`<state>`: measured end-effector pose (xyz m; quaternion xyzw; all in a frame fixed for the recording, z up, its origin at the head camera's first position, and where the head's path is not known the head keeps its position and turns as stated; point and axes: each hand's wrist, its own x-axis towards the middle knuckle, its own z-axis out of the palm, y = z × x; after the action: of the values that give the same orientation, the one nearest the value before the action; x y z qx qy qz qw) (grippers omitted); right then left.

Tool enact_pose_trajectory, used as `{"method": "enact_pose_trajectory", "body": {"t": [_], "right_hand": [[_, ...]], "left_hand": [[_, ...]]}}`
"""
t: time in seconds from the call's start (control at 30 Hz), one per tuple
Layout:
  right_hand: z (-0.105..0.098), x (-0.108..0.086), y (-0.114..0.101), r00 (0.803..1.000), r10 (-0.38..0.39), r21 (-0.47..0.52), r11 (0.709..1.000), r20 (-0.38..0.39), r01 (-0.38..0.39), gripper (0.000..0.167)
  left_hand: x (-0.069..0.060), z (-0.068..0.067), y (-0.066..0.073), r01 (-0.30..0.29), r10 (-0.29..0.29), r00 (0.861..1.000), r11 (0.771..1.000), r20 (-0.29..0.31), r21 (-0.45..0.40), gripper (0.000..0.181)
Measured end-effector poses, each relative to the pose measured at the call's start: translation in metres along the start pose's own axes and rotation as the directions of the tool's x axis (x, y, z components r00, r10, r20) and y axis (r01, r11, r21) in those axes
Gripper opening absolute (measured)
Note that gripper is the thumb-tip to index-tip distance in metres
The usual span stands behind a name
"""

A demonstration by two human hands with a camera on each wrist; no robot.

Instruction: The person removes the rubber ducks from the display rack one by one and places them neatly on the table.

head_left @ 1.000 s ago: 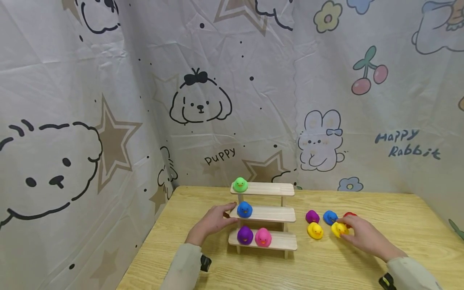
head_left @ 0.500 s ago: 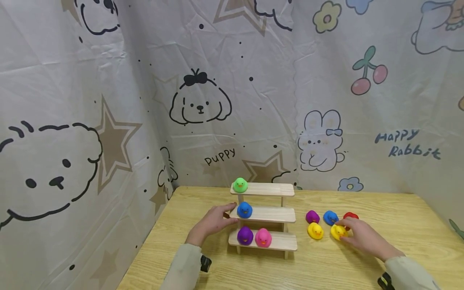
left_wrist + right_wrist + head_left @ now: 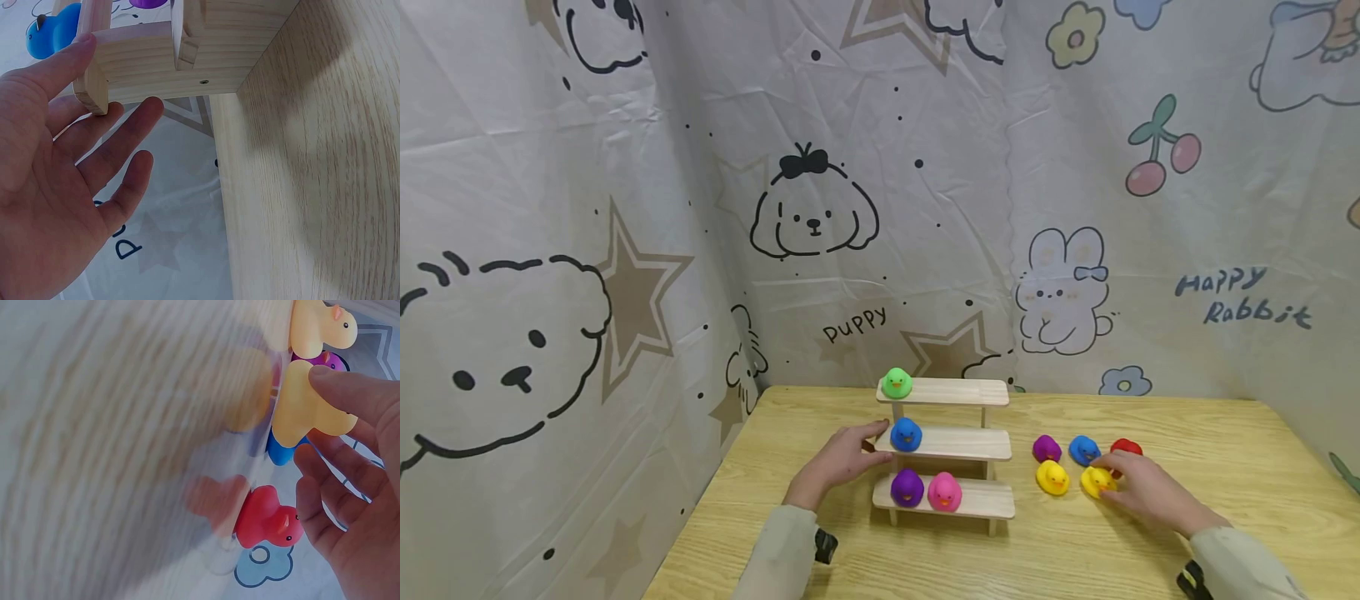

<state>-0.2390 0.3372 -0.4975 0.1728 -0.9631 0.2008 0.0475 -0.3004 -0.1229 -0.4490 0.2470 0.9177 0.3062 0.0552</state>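
Note:
A three-tier wooden display shelf [image 3: 955, 443] stands on the table. My left hand [image 3: 838, 458] grips the left end of its middle board; in the left wrist view the thumb and index finger lie on either side of the board end, the other fingers spread. Beside it on that tier sits a blue rubber duck [image 3: 906, 434]. A green duck [image 3: 897, 383] is on the top tier, a purple duck [image 3: 907, 487] and a pink duck [image 3: 945, 492] on the bottom. My right hand [image 3: 1150, 489] pinches a yellow rubber duck [image 3: 306, 406] between thumb and fingers, low at the table.
Right of the shelf, a magenta duck [image 3: 1047, 449], another blue duck [image 3: 1084, 451] and a second yellow duck [image 3: 1052, 478] stand close together. A red duck [image 3: 265, 519] is just behind my right hand. A printed curtain [image 3: 955, 208] hangs behind the wooden table [image 3: 1000, 567].
My right hand has shifted slightly left and toward me with the yellow duck, showing more of the red duck behind it. The left hand and shelf stay as they were.

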Motion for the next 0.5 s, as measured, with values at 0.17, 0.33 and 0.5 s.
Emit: {"method": "enact_pose_trajectory", "body": {"t": [0.17, 0.33, 0.5], "right_hand": [[0.0022, 0.0029, 0.0011, 1.0, 0.024, 0.014, 1.0, 0.017, -0.024, 0.035], [0.0044, 0.0047, 0.0023, 0.999, 0.029, 0.023, 0.999, 0.016, -0.029, 0.037], [0.0049, 0.0034, 0.0017, 1.0, 0.028, 0.028, 0.999, 0.01, -0.028, 0.038]], "left_hand": [[-0.0002, 0.0009, -0.0012, -0.004, 0.004, 1.0, 1.0, -0.001, -0.005, 0.06], [-0.0008, 0.001, -0.0013, 0.005, -0.005, 1.0, 1.0, 0.001, -0.009, 0.06], [-0.0008, 0.0023, -0.0016, 0.013, -0.013, 1.0, 1.0, -0.001, 0.0, 0.06]]}}
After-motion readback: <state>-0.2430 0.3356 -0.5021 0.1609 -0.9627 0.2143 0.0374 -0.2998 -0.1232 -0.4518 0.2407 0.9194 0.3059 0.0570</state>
